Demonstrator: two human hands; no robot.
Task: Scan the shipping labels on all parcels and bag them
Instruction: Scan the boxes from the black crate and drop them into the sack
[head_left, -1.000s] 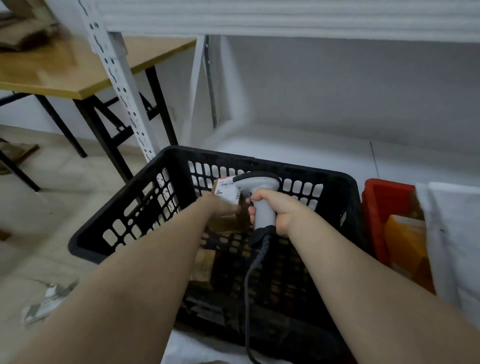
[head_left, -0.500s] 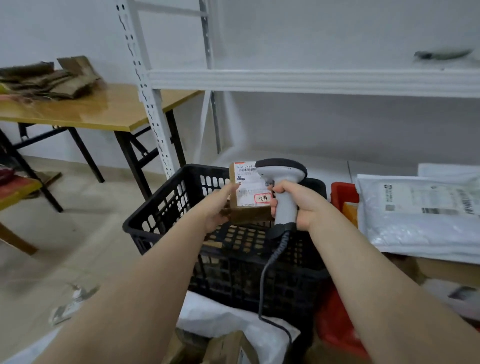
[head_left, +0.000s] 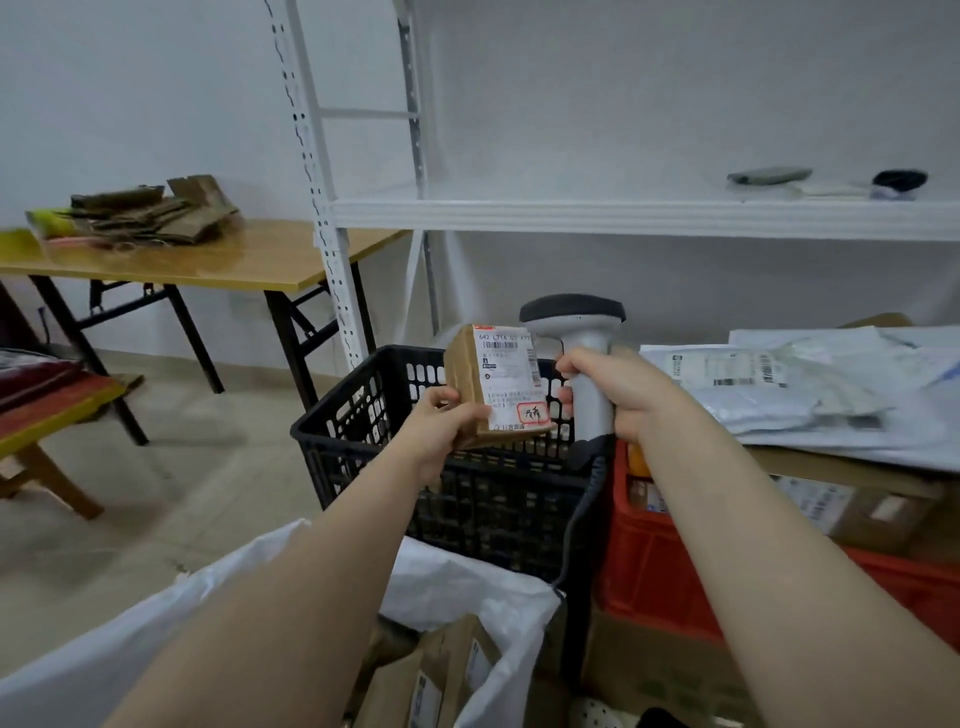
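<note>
Wooden table (head_left: 249, 265) stacked with flattened cardboard (head_left: 150, 213), white metal shelf (head_left: 571, 213) bearing a flat grey item (head_left: 769, 175) and a dark object (head_left: 900, 179), pale floor (head_left: 208, 467) below.

One barcode scanner (head_left: 582, 332), one black crate (head_left: 363, 447), one red crate (head_left: 654, 561), one white sack (head_left: 467, 577) are counted. One labelled carton (head_left: 493, 384) is held; two boxed parcels (head_left: 452, 670) are seen bagged.

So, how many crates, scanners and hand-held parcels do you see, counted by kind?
Crates: 2, the black crate and the red crate.
Scanners: 1, the scanner in the right hand.
Hand-held parcels: 1, the brown parcel in the left hand.
Total: 4.
</note>
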